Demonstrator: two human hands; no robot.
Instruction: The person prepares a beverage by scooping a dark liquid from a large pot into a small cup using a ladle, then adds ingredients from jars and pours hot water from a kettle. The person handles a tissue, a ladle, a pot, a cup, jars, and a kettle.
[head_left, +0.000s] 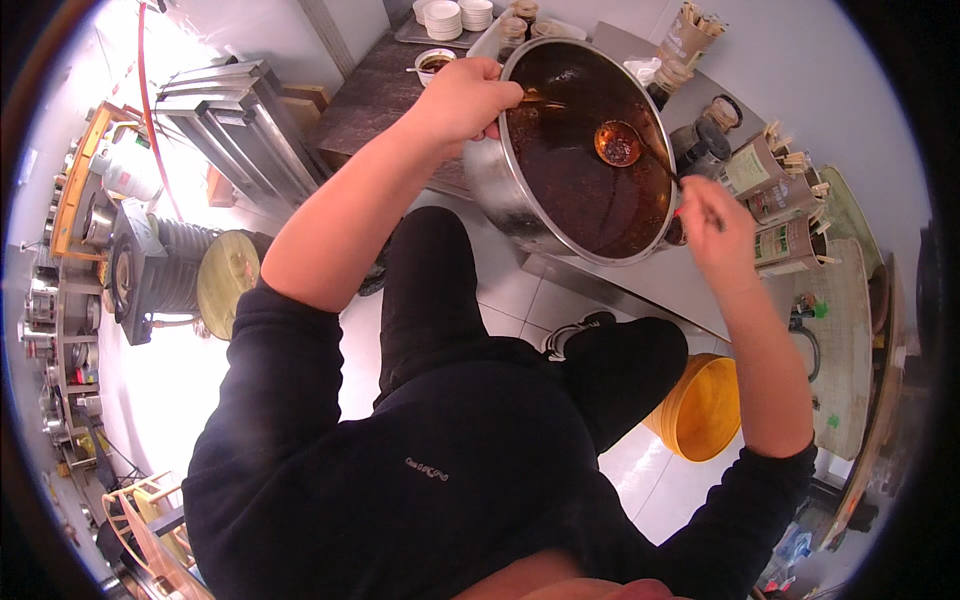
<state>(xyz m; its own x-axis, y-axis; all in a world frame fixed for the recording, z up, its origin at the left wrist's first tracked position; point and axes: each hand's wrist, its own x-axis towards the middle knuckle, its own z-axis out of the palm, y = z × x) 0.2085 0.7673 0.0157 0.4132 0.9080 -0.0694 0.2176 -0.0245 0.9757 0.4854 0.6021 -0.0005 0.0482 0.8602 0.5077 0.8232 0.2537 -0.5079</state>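
Observation:
A large steel pot (491, 195) tilts towards me above the gap between a dark wooden table and a steel counter. Dark red-brown liquid with flakes (570, 187) lies inside it. My left hand (469, 101) grips the pot's rim at its upper left. In my right hand (716, 225), at the pot's right side, is the dark handle of a ladle. The ladle's bowl (618, 143) is over the liquid and holds some of the same flaky liquid. Whether the right hand also touches the pot cannot be told.
A small white bowl (435, 63) of dark sauce and stacked white dishes (442, 20) stand at the back. Glass jars (670, 81) and paper containers of wooden sticks (757, 166) line the right side. A yellow bucket (701, 409) is on the floor by my right leg. Metal frames (240, 127) lean at left.

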